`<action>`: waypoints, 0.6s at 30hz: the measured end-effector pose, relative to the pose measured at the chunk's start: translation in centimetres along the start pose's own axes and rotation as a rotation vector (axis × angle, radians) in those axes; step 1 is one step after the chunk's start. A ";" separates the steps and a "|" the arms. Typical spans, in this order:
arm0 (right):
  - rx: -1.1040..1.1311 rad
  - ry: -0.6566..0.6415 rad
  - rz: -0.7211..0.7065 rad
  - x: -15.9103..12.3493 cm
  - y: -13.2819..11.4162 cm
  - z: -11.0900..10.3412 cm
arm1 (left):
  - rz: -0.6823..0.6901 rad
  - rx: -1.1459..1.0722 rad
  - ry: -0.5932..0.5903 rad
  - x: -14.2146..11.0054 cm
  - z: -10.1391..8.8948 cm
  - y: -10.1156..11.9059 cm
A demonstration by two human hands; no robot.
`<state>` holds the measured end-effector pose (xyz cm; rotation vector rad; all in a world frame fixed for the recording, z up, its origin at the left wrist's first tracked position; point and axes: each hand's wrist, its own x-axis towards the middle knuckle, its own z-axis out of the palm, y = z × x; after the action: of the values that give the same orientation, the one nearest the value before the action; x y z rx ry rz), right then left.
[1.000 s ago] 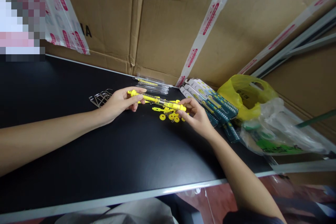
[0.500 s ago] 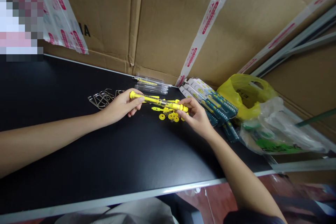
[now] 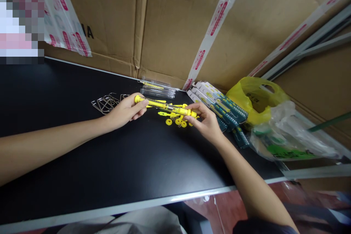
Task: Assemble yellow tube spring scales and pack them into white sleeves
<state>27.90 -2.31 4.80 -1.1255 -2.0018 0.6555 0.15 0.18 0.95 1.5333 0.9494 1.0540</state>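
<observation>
Yellow plastic and clear plastic make up the slim tube (image 3: 164,106) held up at the centre of the frame, strung between two bare hands. Its long axis runs almost across the picture, tipping gently from the upper left down toward the lower right. From the left hand's fingers it reaches away to the right; from the right hand's, up and to the left. Neither hand is nearer, as each has an end. The left hand (image 3: 134,108) has its thumb pressed along the tube just by the left end, the other fingers curled behind. The right hand (image 3: 206,121) pinches the other end, thumb beneath and forefinger above. So both sets of fingers are closed on it, though how hard they press I can't tell.

As for its looks, both ends are bright solid yellow, the right one stepped like a collar. Between them the wall is see-through, with a yellow rod showing inside toward the left and a greyer stretch near the middle; its markings are too small to read. Loose yellow rings (image 3: 169,121) lie just below it on the black table (image 3: 128,168).
</observation>
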 end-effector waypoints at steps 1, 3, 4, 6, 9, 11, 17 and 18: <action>-0.008 0.001 -0.008 0.0 0.0 0.0 | 0.002 -0.010 -0.003 0.0 0.0 0.0; -0.018 0.013 -0.028 0.0 0.0 0.0 | 0.004 -0.024 -0.002 0.0 -0.1 -0.1; -0.018 0.018 -0.035 0.1 -0.1 0.0 | 0.005 -0.029 -0.001 0.1 -0.1 -0.2; -0.007 0.020 -0.037 0.1 -0.1 0.1 | 0.008 -0.034 0.001 0.1 -0.2 -0.2; 0.023 0.013 -0.031 0.1 0.0 0.3 | 0.012 -0.036 -0.004 0.1 -0.2 -0.2; 0.040 0.020 -0.032 0.1 0.0 0.3 | 0.010 -0.035 -0.008 0.1 -0.2 -0.1; 0.019 0.039 -0.068 0.1 0.0 0.1 | -0.002 -0.043 0.020 0.1 -0.1 -0.1; 0.012 0.031 -0.074 0.1 -0.1 0.1 | -0.003 -0.043 0.024 0.1 -0.1 -0.2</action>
<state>27.74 -2.28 4.91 -1.0435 -2.0007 0.6076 0.10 0.31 0.82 1.4862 0.9392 1.0869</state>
